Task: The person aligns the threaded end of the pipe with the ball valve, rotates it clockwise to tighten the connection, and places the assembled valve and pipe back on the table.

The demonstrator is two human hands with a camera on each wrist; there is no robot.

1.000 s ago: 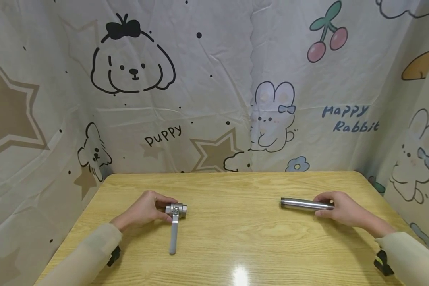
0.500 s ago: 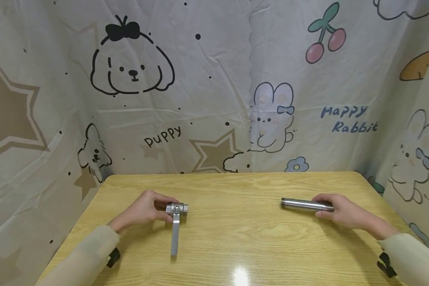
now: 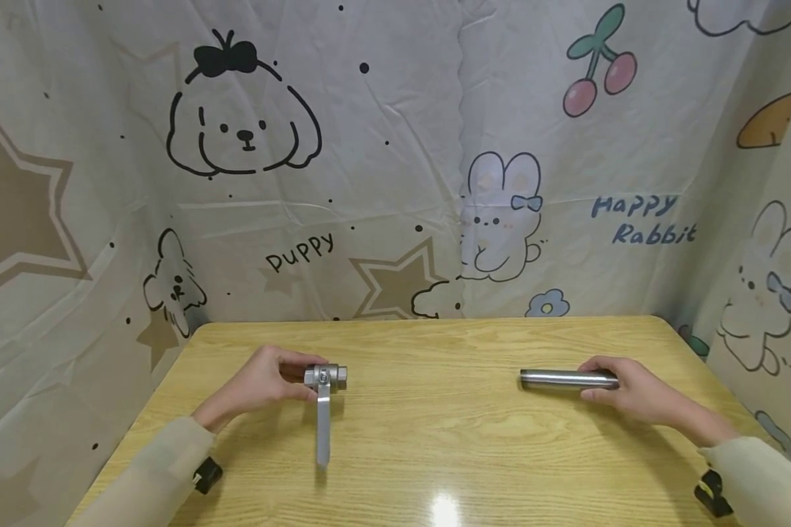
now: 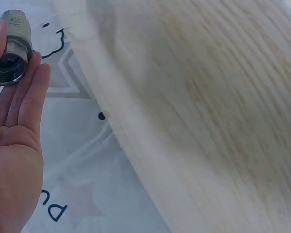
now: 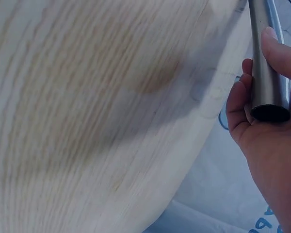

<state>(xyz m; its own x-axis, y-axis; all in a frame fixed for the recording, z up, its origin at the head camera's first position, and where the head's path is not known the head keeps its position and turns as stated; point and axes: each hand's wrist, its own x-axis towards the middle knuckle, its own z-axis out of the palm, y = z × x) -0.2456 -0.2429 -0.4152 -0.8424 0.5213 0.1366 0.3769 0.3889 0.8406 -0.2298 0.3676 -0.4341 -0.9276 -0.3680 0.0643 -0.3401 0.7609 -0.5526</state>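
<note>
On the left of the head view, my left hand [image 3: 264,384] pinches the body of a metal ball valve [image 3: 325,377] between thumb and fingers. Its long grey lever points toward me. A threaded round opening of the valve [image 4: 17,46] faces the palm in the left wrist view. Over on the right, my right hand [image 3: 639,391] grips one end of a shiny metal pipe [image 3: 560,378], whose other end points left. In the right wrist view the pipe's dark hollow end [image 5: 270,112] lies near the palm, with the thumb along its side. Valve and pipe are well apart.
A yellow wood-grain table [image 3: 428,410] lies under both hands. Behind it and at both sides hangs a pale curtain [image 3: 395,146] with cartoon prints. Black wrist devices [image 3: 207,476] show below the sleeves.
My left hand has raised the valve slightly, and its lever tip now stands off its shadow. The pipe has turned a little to lie nearly level across the view, still in my right hand.
</note>
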